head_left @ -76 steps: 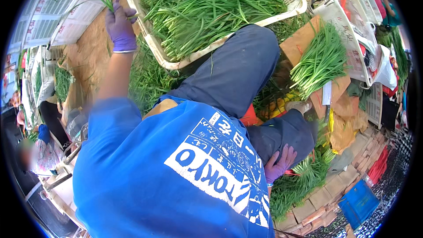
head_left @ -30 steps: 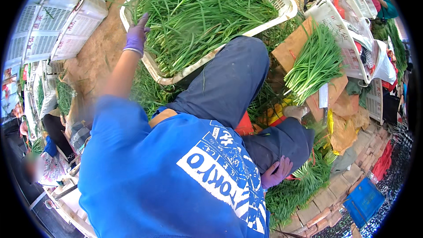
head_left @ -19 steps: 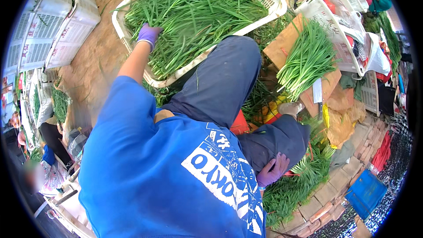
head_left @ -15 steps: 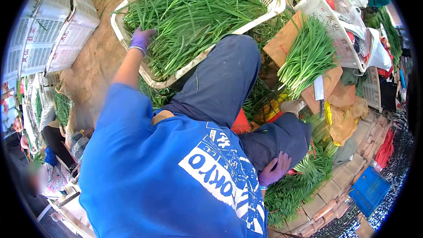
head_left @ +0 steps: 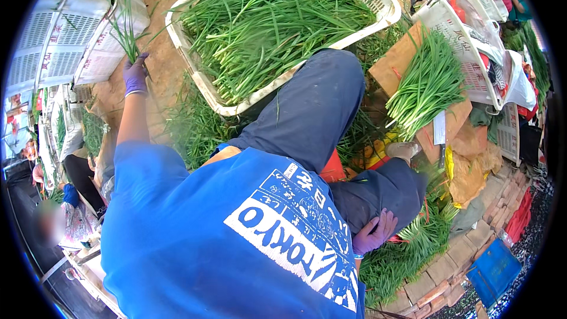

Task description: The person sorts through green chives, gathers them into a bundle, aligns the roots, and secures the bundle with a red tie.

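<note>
My left hand, in a purple glove, is raised on the left, closed around a small bunch of garlic chives whose leaves point up. Apart from it, the white plastic crate holds a big heap of loose garlic chives. My right hand, gloved alike, lies on my bent leg with its fingers stretched out, holding nothing. To the right, a thick bundle of chives rests across a wooden board. A broad-bladed knife lies beside the bundle's pale stem ends.
White crates are stacked at the far left. Loose greens lie under the near crate, and more chives lie by my right leg. Another white crate with bags stands beyond the board. A blue plastic piece lies at lower right.
My left hand has moved left out of the crate, lifting a small bunch of chives with it. My right hand stays on my leg. The view has shifted slightly.
</note>
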{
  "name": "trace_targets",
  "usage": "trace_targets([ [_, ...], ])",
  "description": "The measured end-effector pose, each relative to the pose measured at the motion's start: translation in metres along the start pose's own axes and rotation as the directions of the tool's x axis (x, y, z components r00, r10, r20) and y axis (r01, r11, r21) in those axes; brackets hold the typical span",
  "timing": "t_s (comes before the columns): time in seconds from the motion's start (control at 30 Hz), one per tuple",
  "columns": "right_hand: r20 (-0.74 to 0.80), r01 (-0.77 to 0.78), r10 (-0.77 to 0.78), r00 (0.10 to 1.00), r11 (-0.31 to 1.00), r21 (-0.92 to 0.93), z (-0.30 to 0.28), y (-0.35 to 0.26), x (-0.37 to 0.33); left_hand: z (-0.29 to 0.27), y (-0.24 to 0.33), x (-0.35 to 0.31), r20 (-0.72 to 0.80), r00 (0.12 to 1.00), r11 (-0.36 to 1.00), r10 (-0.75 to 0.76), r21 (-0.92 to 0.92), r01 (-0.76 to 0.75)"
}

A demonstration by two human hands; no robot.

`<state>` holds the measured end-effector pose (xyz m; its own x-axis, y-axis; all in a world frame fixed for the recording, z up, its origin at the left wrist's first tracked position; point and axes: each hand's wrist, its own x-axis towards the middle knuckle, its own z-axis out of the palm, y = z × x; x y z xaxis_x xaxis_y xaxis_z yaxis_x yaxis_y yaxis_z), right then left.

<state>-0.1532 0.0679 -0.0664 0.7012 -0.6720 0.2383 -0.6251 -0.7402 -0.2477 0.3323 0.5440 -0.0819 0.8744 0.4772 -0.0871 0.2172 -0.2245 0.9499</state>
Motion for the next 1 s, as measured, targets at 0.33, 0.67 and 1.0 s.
trace_targets([
  [0.33,-0.021,0.002,-0.002,1.0,1.0,0.001,0.001,-0.001,0.003,0.021,0.019,-0.01,0.127,0.992,0.995,-0.009,-0.095,0.022],
  [0.67,-0.021,-0.005,0.006,1.0,1.0,0.005,0.002,0.001,0.002,0.043,0.049,-0.017,0.298,0.953,0.973,0.049,-0.231,0.022],
  [1.0,-0.033,0.029,-0.029,0.999,1.0,0.003,0.005,0.004,0.002,0.019,0.027,-0.019,0.19,0.982,0.986,0.011,0.162,-0.042],
])
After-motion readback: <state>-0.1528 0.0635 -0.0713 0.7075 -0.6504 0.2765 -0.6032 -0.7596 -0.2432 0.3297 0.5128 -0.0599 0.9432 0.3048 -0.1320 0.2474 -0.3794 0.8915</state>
